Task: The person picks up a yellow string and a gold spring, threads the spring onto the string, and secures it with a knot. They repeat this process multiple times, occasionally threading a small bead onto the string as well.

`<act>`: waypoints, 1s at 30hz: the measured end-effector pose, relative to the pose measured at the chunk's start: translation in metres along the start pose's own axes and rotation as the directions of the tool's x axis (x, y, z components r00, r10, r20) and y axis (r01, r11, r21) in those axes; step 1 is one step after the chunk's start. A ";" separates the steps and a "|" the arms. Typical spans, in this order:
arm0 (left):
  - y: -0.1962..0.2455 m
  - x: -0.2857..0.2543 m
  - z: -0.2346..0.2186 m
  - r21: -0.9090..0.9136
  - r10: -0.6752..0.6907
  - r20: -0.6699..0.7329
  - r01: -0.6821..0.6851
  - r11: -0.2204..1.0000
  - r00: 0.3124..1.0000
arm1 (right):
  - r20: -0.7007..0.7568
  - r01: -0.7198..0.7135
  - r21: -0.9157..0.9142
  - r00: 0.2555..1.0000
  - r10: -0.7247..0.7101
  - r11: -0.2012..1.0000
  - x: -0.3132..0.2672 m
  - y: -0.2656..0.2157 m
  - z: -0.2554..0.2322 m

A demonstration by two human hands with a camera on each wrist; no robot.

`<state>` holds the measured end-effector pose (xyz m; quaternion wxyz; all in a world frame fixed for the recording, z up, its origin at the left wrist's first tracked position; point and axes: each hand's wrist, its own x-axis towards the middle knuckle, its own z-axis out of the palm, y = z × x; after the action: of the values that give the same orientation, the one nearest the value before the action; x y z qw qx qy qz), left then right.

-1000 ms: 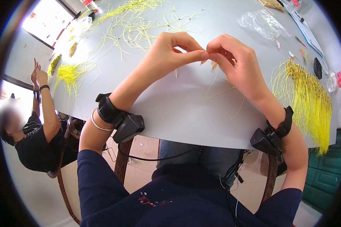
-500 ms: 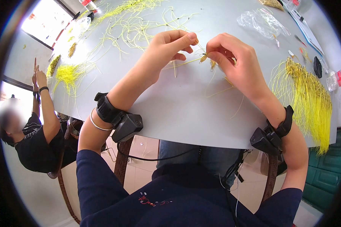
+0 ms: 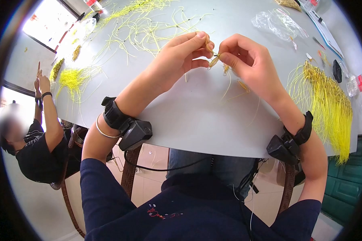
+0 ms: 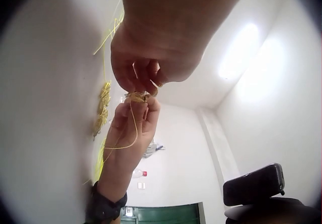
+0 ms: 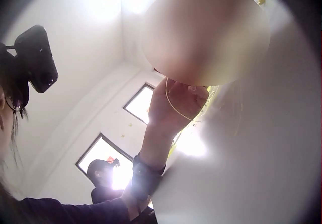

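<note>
A small golden woven-looking wire piece [image 3: 214,62], with a tiny loop at its lower end, hangs between the two hands in the head view. At its upper end, thumb and forefinger of my right hand [image 3: 253,62] pinch it near a short dark bit. My left hand [image 3: 175,60] pinches a thin yellow cord running toward that end, thumb on top and the other fingers curled below. Under the right fingers are more golden pieces [image 3: 244,86] and a loose cord [image 3: 229,84]. In the left wrist view, golden wire [image 4: 137,98] shows where the fingertips meet; the right wrist view is blurred there.
A thick bundle of yellow cords with golden ends [image 3: 330,100] lies at the right. Loose yellow cords [image 3: 140,32] spread over the far left of the grey table [image 3: 197,120]. A clear plastic bag [image 3: 277,25] lies at the back; another person [image 3: 40,140] sits at the left.
My left hand moved from fingertips meeting the right hand's to slightly up and left, drawing the cord out. The golden piece came into clearer view; the right hand stayed nearly in place.
</note>
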<state>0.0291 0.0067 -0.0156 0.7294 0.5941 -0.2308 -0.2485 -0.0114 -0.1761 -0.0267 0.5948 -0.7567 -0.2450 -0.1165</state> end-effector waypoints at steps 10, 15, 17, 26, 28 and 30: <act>-0.007 0.001 -0.001 -0.127 -0.056 -0.210 0.030 0.991 0.976 | -0.031 0.057 0.016 0.998 -0.056 0.998 0.000 -0.002 0.000; 0.015 0.000 -0.005 0.174 0.111 -0.152 -0.084 0.981 0.982 | -0.043 0.011 0.037 0.999 -0.009 0.999 -0.001 0.000 -0.001; 0.014 -0.001 -0.002 0.412 0.167 -0.069 -0.124 0.903 0.984 | -0.045 0.001 0.047 0.999 0.001 0.999 0.000 0.000 -0.001; 0.007 -0.001 -0.004 0.574 0.174 -0.014 -0.135 0.808 0.985 | -0.079 -0.034 0.064 0.996 0.039 0.997 0.000 0.000 -0.002; 0.007 -0.001 -0.004 0.611 0.199 -0.035 -0.137 0.780 0.979 | -0.141 -0.020 0.061 0.990 0.029 0.998 0.000 -0.001 -0.002; 0.008 -0.001 -0.004 0.616 0.207 -0.033 -0.144 0.775 0.978 | -0.139 -0.022 0.043 0.990 0.028 0.999 0.000 -0.002 -0.002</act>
<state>0.0316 0.0115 -0.0083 0.5291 0.7848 -0.3166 -0.0619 -0.0119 -0.1777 -0.0243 0.6272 -0.7374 -0.1958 -0.1567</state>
